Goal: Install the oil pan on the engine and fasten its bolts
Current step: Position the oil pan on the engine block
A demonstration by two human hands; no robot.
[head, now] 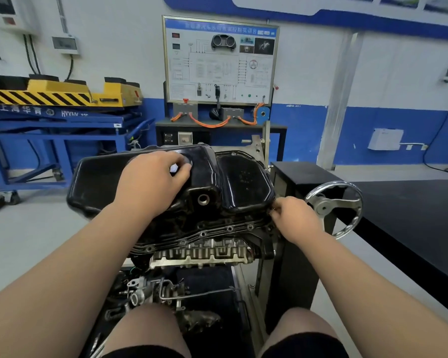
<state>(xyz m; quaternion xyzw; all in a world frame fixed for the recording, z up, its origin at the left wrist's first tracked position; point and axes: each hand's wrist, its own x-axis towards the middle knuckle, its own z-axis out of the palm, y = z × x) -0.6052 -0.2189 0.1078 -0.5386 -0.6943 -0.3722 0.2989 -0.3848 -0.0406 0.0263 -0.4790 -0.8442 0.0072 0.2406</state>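
A glossy black oil pan (243, 182) sits on top of the upturned engine (204, 250), which is held in a stand. My left hand (153, 180) lies flat on the pan's top, pressing on it. My right hand (294, 217) is at the pan's near right corner, fingertips pinched at the flange where a small bolt seems to be; the bolt itself is hidden by the fingers. Several empty bolt holes show along the near flange (217, 229). A round drain hole (203, 199) faces me.
The stand's metal handwheel (334, 208) is just right of my right hand. A black table (411, 210) runs along the right. Behind stand a training board (219, 60) and a blue-and-yellow lift cart (57, 107). Engine parts (145, 293) lie below, above my knees.
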